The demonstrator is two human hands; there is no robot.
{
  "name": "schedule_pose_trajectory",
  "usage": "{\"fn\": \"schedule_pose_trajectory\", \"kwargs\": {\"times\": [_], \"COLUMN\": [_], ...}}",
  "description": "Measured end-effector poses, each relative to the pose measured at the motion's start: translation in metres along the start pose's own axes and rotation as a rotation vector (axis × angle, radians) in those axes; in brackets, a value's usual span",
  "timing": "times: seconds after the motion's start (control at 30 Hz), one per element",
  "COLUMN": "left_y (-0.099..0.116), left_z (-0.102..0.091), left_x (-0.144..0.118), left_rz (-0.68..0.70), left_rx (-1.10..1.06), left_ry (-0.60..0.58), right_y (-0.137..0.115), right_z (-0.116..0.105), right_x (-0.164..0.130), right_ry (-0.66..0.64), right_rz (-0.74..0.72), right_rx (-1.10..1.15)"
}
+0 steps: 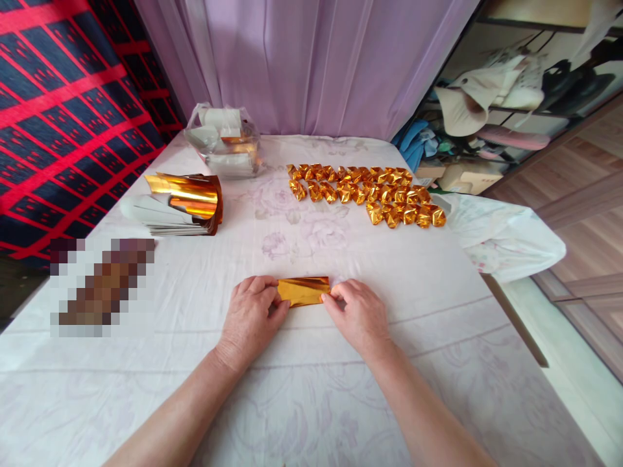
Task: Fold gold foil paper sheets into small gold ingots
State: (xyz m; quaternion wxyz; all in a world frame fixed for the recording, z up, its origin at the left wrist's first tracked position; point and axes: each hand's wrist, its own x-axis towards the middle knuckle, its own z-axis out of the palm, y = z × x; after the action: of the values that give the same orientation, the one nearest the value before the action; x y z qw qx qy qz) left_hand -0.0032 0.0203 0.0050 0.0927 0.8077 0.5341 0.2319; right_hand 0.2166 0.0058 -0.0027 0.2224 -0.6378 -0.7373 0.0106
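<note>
Between the two hands, flat on the white cloth of the table, lies a folded strip of gold foil. The left hand pinches the strip's left end, fingers curled over it and thumb against its near edge. The right hand grips the right end in the same way, fingertips closed on the foil's corner. Both hands rest on the cloth with the strip stretched straight between them.

Farther back and to the right, a cluster of small folded gold pieces sits in rough rows. To the left, a stack of curled gold and white sheets lies on its side. Behind that stack, near the lilac curtain, stands a clear plastic bag holding more sheets.
</note>
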Motion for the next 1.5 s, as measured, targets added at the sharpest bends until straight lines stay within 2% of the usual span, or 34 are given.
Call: {"fn": "schedule_pose_trajectory", "kwargs": {"times": [1.2,1.37,1.5], "left_y": [0.0000,-0.0010,0.0017], "left_z": [0.0013,0.0013,-0.0041], "left_x": [-0.0002,-0.0011,-0.0045], "left_rz": [-0.022,0.011,0.097], "left_rx": [-0.007,-0.008,0.037], "left_ry": [0.007,0.027,0.083], "right_y": [-0.0013,-0.0010,-0.0018], "right_z": [-0.0006,0.0008,0.0007], "right_x": [-0.0004,-0.0007,-0.0006], "right_ry": [-0.038,-0.031,-0.039], "right_rz": [0.009,0.011,0.015], "right_rx": [-0.034,-0.043,-0.038]}}
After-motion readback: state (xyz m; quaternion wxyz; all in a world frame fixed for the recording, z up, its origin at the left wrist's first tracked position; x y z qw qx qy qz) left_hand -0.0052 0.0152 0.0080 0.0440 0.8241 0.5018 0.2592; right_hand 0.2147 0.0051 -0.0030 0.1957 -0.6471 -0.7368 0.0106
